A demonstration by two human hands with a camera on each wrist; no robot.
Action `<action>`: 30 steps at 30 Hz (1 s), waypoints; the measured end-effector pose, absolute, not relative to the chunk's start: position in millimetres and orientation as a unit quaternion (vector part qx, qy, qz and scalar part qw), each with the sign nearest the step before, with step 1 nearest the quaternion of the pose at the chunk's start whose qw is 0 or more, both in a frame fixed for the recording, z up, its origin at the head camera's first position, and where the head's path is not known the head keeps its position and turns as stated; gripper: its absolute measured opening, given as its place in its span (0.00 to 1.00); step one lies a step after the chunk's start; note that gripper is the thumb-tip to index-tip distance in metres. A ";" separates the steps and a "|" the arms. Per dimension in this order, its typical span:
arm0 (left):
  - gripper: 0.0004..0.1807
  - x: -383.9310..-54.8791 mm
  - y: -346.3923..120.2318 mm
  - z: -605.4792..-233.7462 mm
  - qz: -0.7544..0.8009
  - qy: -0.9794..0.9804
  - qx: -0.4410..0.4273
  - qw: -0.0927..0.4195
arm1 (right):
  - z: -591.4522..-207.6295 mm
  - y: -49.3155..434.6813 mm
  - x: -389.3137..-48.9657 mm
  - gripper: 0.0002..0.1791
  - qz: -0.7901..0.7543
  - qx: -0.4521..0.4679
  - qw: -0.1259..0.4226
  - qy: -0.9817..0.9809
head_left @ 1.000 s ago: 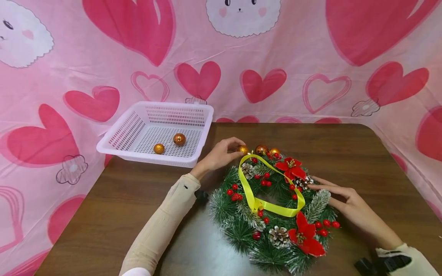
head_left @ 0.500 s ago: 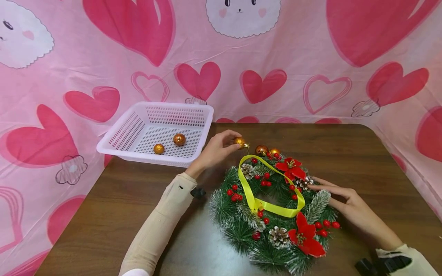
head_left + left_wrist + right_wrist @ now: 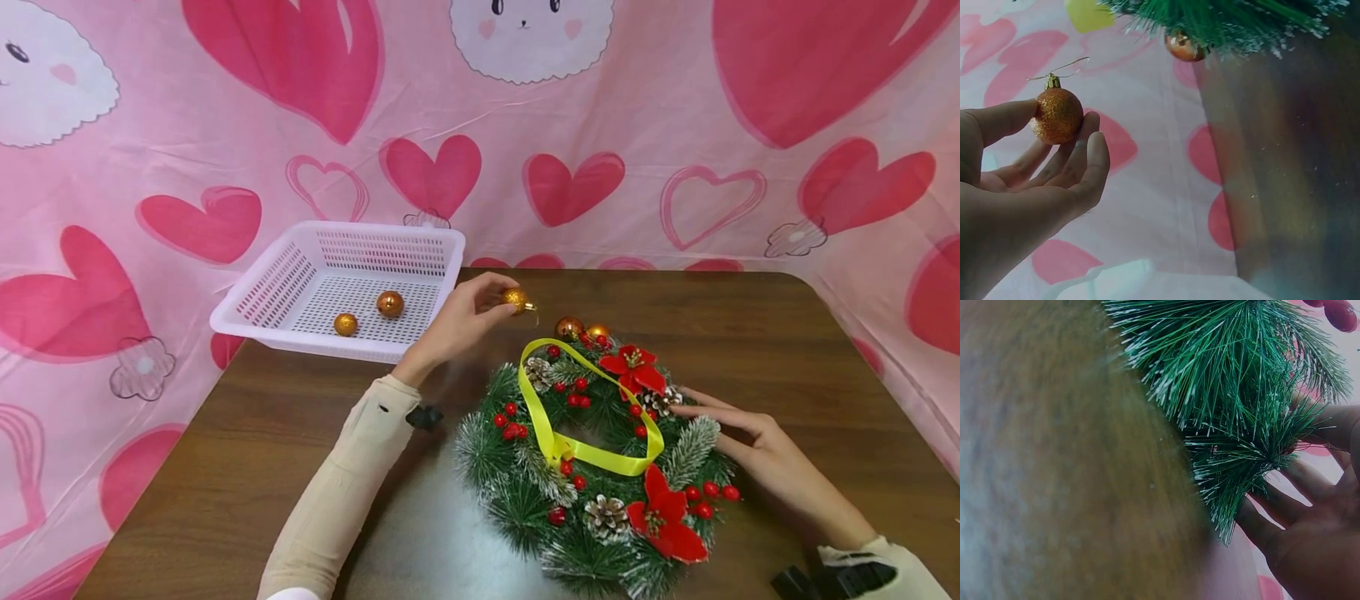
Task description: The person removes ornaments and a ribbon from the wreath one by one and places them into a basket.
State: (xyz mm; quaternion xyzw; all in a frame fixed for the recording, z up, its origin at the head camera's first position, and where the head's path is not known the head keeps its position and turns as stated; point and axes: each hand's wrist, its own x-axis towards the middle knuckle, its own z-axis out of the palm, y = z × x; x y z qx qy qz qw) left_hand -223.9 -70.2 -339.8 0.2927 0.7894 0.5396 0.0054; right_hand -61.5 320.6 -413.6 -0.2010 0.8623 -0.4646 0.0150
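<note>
In the head view my left hand [image 3: 459,321] pinches a small glittery gold bauble [image 3: 514,301], held beyond the wreath's far left edge. The left wrist view shows this bauble [image 3: 1058,116] between thumb and fingertips, its gold cap and thin hanging loop uncovered. The green Christmas wreath [image 3: 517,512] lies on the table with a yellow ribbon [image 3: 600,455], red flowers, berries and pine cones. My right hand [image 3: 780,462] rests at the wreath's right side, fingers extended along the foliage near a pine cone [image 3: 662,401]. Foliage partly covers those fingertips in the right wrist view.
A white plastic basket [image 3: 330,340] stands at the back left with a shiny bauble [image 3: 390,304] and a glittery one [image 3: 345,324] inside. Two more baubles [image 3: 568,327] sit at the wreath's far edge. A pink heart-print cloth [image 3: 495,117] hangs behind the brown table [image 3: 247,467].
My left hand has moved away from the wreath, back and slightly left, carrying the gold bauble with it. The right hand and the wreath have stayed in place.
</note>
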 end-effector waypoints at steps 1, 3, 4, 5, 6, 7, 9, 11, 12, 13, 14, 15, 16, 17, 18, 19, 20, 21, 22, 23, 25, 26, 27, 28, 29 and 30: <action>0.16 -223.6 -71.3 -338.3 0.540 0.789 0.291 0.005 | -413.5 320.6 -61.2 0.21 -0.465 -0.201 0.015 0.862; 0.16 -223.7 -73.5 -335.6 0.543 0.788 0.289 0.001 | -413.8 320.5 -60.9 0.21 -0.466 -0.202 0.013 0.861; 0.16 -223.7 -74.6 -334.1 0.546 0.787 0.287 0.000 | -414.2 320.5 -60.7 0.21 -0.467 -0.201 0.012 0.861; 0.16 -223.8 -75.7 -332.6 0.548 0.786 0.285 -0.001 | -414.4 320.7 -60.5 0.21 -0.466 -0.202 0.013 0.861; 0.16 -224.0 -77.2 -331.3 0.551 0.785 0.283 -0.001 | -414.7 320.8 -60.4 0.21 -0.467 -0.203 0.012 0.861; 0.17 -224.1 -78.5 -329.9 0.553 0.784 0.281 -0.002 | -414.9 320.9 -60.2 0.21 -0.467 -0.203 0.012 0.861; 0.18 -224.4 -81.2 -327.0 0.561 0.780 0.278 -0.003 | -415.4 321.1 -59.9 0.22 -0.467 -0.204 0.009 0.861; 0.18 -224.6 -84.7 -324.0 0.567 0.776 0.275 -0.005 | -415.5 321.3 -59.7 0.23 -0.467 -0.212 0.007 0.858; 0.18 -224.7 -86.8 -322.4 0.569 0.775 0.275 -0.008 | -415.5 321.2 -59.8 0.23 -0.467 -0.212 0.006 0.858; 0.19 -224.7 -88.8 -320.6 0.569 0.775 0.274 -0.011 | -415.9 321.2 -60.0 0.23 -0.468 -0.214 0.003 0.858; 0.19 -225.2 -90.9 -319.4 0.568 0.776 0.274 -0.014 | -415.9 321.1 -60.1 0.23 -0.467 -0.217 0.003 0.857; 0.19 -225.4 -93.2 -317.9 0.566 0.777 0.274 -0.019 | -416.1 321.2 -60.1 0.23 -0.468 -0.217 0.003 0.857; 0.19 -225.8 -95.6 -316.6 0.564 0.780 0.272 -0.023 | -416.3 321.2 -60.3 0.23 -0.468 -0.218 0.003 0.857; 0.19 -226.1 -97.8 -315.1 0.561 0.781 0.272 -0.026 | -416.4 321.3 -60.4 0.23 -0.468 -0.218 0.004 0.857; 0.20 -226.2 -100.1 -313.7 0.559 0.784 0.270 -0.030 | -416.5 321.4 -60.4 0.23 -0.467 -0.217 0.005 0.857; 0.20 -226.5 -102.3 -312.4 0.557 0.785 0.269 -0.033 | -416.5 321.4 -60.4 0.22 -0.467 -0.216 0.006 0.858; 0.20 -227.0 -104.5 -311.3 0.557 0.785 0.268 -0.036 | -416.3 321.4 -60.3 0.22 -0.465 -0.213 0.007 0.859; 0.20 -227.2 -106.6 -309.8 0.558 0.785 0.267 -0.039 | -416.2 321.4 -60.3 0.22 -0.464 -0.212 0.009 0.860; 0.20 -227.5 -108.5 -308.7 0.561 0.783 0.265 -0.041 | -416.1 321.4 -60.4 0.22 -0.463 -0.211 0.009 0.861; 0.20 -227.5 -110.3 -307.6 0.563 0.782 0.263 -0.043 | -415.9 321.3 -60.5 0.22 -0.462 -0.210 0.009 0.862; 0.20 -228.0 -113.6 -306.1 0.564 0.783 0.258 -0.048 | -415.7 321.1 -60.6 0.21 -0.460 -0.209 0.008 0.863; 0.20 -228.1 -115.1 -305.5 0.565 0.783 0.256 -0.051 | -415.6 321.1 -60.6 0.21 -0.460 -0.209 0.008 0.863; 0.20 -228.2 -116.5 -305.2 0.564 0.784 0.253 -0.053 | -415.6 321.0 -60.6 0.22 -0.461 -0.209 0.008 0.862; 0.20 -228.0 -117.6 -304.8 0.563 0.786 0.251 -0.054 | -415.6 321.0 -60.5 0.22 -0.462 -0.210 0.007 0.861; 0.20 -228.0 -118.7 -304.5 0.561 0.787 0.249 -0.057 | -415.7 320.9 -60.5 0.22 -0.463 -0.211 0.007 0.861; 0.20 -228.1 -119.6 -304.4 0.560 0.788 0.249 -0.059 | -415.8 320.8 -60.4 0.22 -0.464 -0.211 0.008 0.860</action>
